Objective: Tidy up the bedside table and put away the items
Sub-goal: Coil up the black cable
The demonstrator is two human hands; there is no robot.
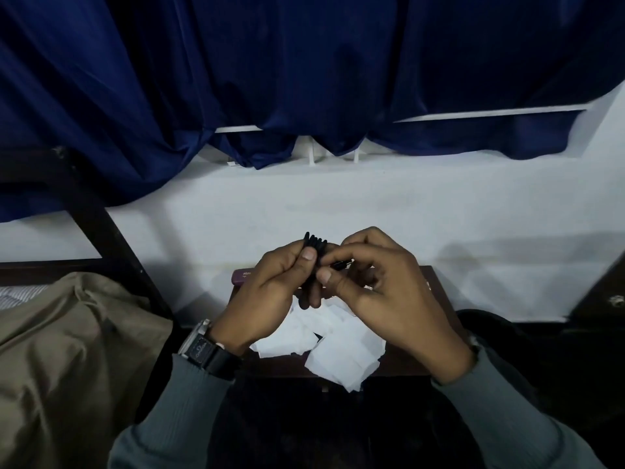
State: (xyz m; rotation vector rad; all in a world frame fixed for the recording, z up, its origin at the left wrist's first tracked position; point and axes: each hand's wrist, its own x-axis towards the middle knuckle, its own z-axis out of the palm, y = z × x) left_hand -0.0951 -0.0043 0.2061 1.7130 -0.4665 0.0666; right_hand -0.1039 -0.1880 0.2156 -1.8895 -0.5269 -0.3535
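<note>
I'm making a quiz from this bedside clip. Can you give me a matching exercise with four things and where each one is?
Things:
1. wristwatch
2. white papers
3. black coiled cable
4. blue curtain

Places:
A. lying on the bedside table
B. hanging above the white wall
C. on the left wrist
D. held between both hands, left hand and right hand

Pairs: 1-C, 2-A, 3-D, 4-B

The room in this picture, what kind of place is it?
Probably a bedroom: a bed with rumpled olive bedding on the left, a small dark bedside table against the wall, and blue curtains above.
</note>
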